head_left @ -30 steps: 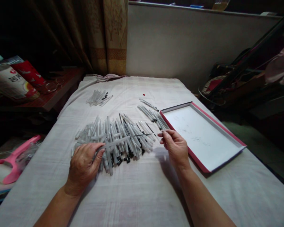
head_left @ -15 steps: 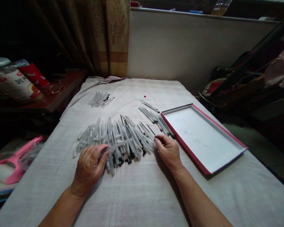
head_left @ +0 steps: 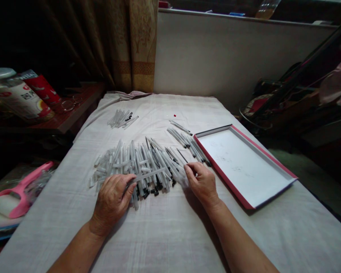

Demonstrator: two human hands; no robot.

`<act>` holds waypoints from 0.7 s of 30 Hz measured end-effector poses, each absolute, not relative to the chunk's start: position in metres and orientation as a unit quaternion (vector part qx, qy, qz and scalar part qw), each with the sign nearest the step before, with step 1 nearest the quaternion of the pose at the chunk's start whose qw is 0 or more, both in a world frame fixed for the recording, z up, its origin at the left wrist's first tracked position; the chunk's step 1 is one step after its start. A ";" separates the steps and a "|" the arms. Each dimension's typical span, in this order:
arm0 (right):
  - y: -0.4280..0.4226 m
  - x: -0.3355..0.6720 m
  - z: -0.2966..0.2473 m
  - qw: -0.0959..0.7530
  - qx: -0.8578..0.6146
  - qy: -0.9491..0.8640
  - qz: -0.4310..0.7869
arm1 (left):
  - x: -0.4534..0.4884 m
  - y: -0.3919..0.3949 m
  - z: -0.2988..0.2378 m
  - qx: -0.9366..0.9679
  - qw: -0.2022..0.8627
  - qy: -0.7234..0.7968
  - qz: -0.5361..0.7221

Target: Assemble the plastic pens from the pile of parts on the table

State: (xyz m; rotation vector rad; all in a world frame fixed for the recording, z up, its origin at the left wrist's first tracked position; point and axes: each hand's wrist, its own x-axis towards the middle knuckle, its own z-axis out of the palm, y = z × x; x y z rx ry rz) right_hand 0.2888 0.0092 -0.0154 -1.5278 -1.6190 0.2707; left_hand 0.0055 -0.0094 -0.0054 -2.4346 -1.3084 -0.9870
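Note:
My left hand (head_left: 113,201) is closed around one end of a clear pen barrel (head_left: 151,174), which points right across the front of a pile. That pile holds many clear pen barrels (head_left: 133,155), some with black ends. Thumb and fingers of my right hand (head_left: 202,182) are pinched together at the pile's right side. A thin dark pen refill (head_left: 182,154) sticks out from its fingertips, pointing up and left; the gripped end is hidden. Between the pile and a shallow box, a row of black-ended pens (head_left: 199,151) lies slanted.
A shallow red-edged box (head_left: 230,185) with a white inside sits at the right of the cloth-covered table (head_left: 159,242). Farther back are a small group of pens (head_left: 121,118) and a tiny red piece (head_left: 174,115). A jar (head_left: 19,96) stands on a side table at left.
My left hand and its pen barrel have shifted slightly right, closer to my right hand. My right hand stays almost in place, still pinched. The view has moved a little.

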 end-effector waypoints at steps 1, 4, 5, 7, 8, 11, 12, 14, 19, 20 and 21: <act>0.007 0.285 -0.012 0.440 -0.598 -0.655 0.140 | 0.008 -0.011 -0.005 -0.828 0.102 -0.437 -0.336; 0.001 0.272 -0.006 0.436 -0.553 -0.654 0.275 | 0.015 -0.014 -0.003 -0.839 0.091 -0.418 -0.338; -0.001 0.268 -0.005 0.429 -0.543 -0.648 0.319 | 0.017 -0.014 -0.003 -0.842 0.085 -0.413 -0.337; -0.002 0.262 -0.004 0.412 -0.531 -0.631 0.387 | 0.020 -0.015 -0.003 -0.846 0.076 -0.405 -0.338; -0.002 0.260 -0.004 0.403 -0.529 -0.623 0.412 | 0.020 -0.015 -0.003 -0.848 0.074 -0.401 -0.338; -0.001 0.259 -0.001 0.379 -0.529 -0.604 0.459 | 0.019 -0.014 -0.001 -0.853 0.084 -0.395 -0.330; -0.001 0.260 0.000 0.377 -0.528 -0.600 0.467 | 0.019 -0.013 0.000 -0.857 0.096 -0.391 -0.323; -0.002 0.261 0.004 0.381 -0.521 -0.599 0.474 | 0.019 -0.013 0.004 -0.866 0.118 -0.376 -0.309; -0.004 0.269 0.014 0.407 -0.486 -0.626 0.454 | 0.013 -0.012 0.011 -0.885 0.064 -0.355 -0.295; -0.004 0.273 0.015 0.424 -0.484 -0.625 0.442 | 0.009 -0.011 0.012 -0.883 0.034 -0.363 -0.295; -0.003 0.278 0.016 0.451 -0.488 -0.615 0.424 | 0.003 -0.010 0.013 -0.878 0.003 -0.377 -0.296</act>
